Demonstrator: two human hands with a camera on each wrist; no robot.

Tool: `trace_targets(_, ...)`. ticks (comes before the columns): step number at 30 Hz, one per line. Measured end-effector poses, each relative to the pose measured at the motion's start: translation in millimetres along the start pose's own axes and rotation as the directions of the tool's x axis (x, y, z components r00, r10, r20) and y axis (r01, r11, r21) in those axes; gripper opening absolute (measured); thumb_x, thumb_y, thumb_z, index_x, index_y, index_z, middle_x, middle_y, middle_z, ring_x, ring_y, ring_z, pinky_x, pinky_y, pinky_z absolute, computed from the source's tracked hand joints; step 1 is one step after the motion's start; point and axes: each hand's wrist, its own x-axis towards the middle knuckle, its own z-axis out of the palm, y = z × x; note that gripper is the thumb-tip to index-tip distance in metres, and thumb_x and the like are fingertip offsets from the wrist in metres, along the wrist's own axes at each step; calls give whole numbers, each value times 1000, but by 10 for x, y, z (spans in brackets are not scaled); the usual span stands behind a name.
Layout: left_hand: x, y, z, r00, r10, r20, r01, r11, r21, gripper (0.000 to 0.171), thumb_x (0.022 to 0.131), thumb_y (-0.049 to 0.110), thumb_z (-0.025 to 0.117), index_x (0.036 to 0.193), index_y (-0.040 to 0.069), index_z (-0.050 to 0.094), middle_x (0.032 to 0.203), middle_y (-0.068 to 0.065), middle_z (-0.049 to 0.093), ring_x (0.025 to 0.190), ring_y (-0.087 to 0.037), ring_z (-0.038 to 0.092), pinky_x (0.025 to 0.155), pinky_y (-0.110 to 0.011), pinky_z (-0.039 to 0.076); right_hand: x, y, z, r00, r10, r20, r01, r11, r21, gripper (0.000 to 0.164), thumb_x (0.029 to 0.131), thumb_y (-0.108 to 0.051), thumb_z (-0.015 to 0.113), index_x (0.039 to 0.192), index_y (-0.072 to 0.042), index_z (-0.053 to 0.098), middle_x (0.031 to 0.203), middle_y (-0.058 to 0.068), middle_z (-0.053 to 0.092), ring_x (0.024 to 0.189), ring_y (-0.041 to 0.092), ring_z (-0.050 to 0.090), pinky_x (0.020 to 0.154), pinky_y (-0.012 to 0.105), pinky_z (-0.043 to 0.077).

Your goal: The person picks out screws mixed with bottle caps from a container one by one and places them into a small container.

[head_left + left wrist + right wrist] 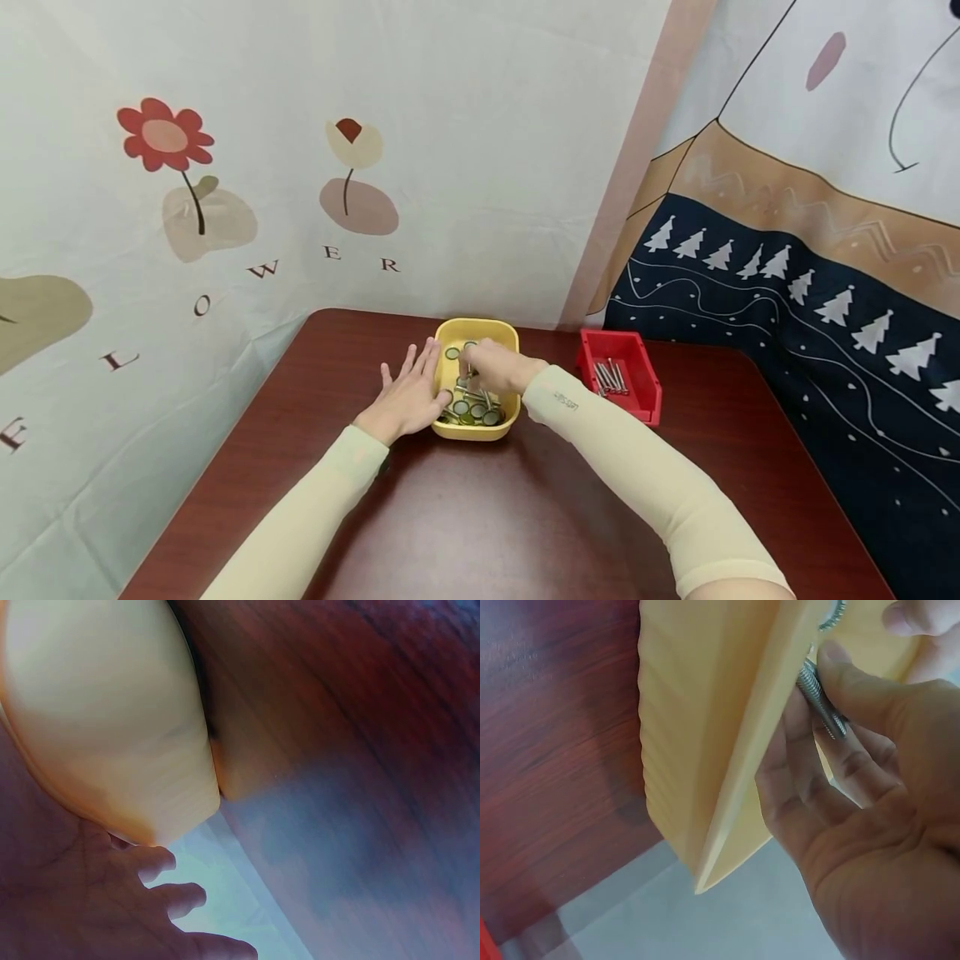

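Observation:
A yellow plastic bin [475, 432] holds round green-rimmed caps [478, 410] and metal screws [486, 398]. Against its left wall rests my left hand [408, 400], fingers spread and straight, the thumb over the rim. The left wrist view shows that hand [97, 892] beside the outside of the bin [112, 712]. Inside the bin, my right hand [497, 367] reaches down. Seen from the right wrist, this hand [877, 795] pinches threaded metal screws [823, 701] between thumb and fingers; how many cannot be told.
To the right of the yellow bin stands a red bin [641, 375] with several screws [611, 377] in it. Both are on a dark red wooden table [480, 508]. Behind the table hangs a printed cloth [480, 167].

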Motion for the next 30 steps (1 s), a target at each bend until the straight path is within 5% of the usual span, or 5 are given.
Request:
trace_targets(11,-3,25,8,1000,-11,8,12,1000,-18,97,115,42,55,189,10,3,199,-10,1,185,-46,2,135,-93,7,-152,-33,-142,986,47,-157,-25,990,137,17,105,-12,87,119,-4,80,117,11,89,104,19,84,93,32,69)
trace_targets(22,16,27,2,1000,-11,-3,11,1000,-3,95,114,41,54,189,8,5,199,-12,5,185,-47,4,134,-94,8,-272,-16,-124,992,62,-107,-25,949,315,17,109,-2,79,125,3,80,107,18,89,73,23,84,63,23,66)
trace_targets(26,13,29,3,1000,-13,-5,13,1000,-5,96,114,41,55,189,8,5,199,-13,6,185,-47,5,134,-94,8,-316,11,-108,993,59,-99,-25,947,319,20,111,-6,77,130,0,80,113,18,89,73,27,84,62,25,66)
trace_targets(30,8,29,8,1000,-16,-8,16,1000,-7,96,114,41,55,189,9,6,199,-13,7,185,-46,4,135,-93,8,-361,18,-103,991,73,-112,-36,954,299,23,112,-10,77,133,-1,82,115,12,88,78,17,84,70,26,69)
